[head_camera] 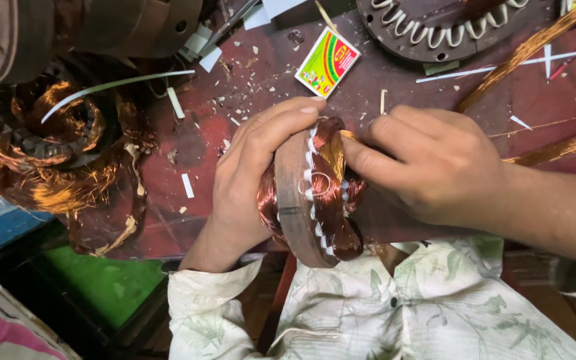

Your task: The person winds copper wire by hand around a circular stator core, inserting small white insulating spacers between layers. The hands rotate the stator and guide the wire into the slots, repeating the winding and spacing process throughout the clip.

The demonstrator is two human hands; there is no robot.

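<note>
Stator core [295, 200] with copper windings [331, 190] stands on edge at near centre of the red-brown worktable [248, 87], held right at the table's near edge above the person's pale leaf-print shirt [381, 307]. White insulation slips show along the winding slots, and a thin wire loop sits on the coil face.

Left hand [248, 180] wraps the core from the left, fingers curled over its top rim, thumb side hidden behind the ring; grip is closed on the core. Right hand [428, 167] comes in from the right, fingers bunched and pressing on the top of the copper coil; fingertips touch the winding, but whether they pinch a strand can't be told.

Matchbox [327, 62], red, green and yellow, lies flat just beyond the hands. Far right: a second round stator plate [435, 30] with white looped inserts along its edge, partly cut off by the frame. Loose copper wire bundles [535, 43] run diagonally across the right of the table. Left: a tangled pile of copper wire [55, 167] around another dark core, with a long white strip [115, 85] arching over it. Small white paper scraps are scattered over the table. Near left, below the table, a green surface [101, 280].
</note>
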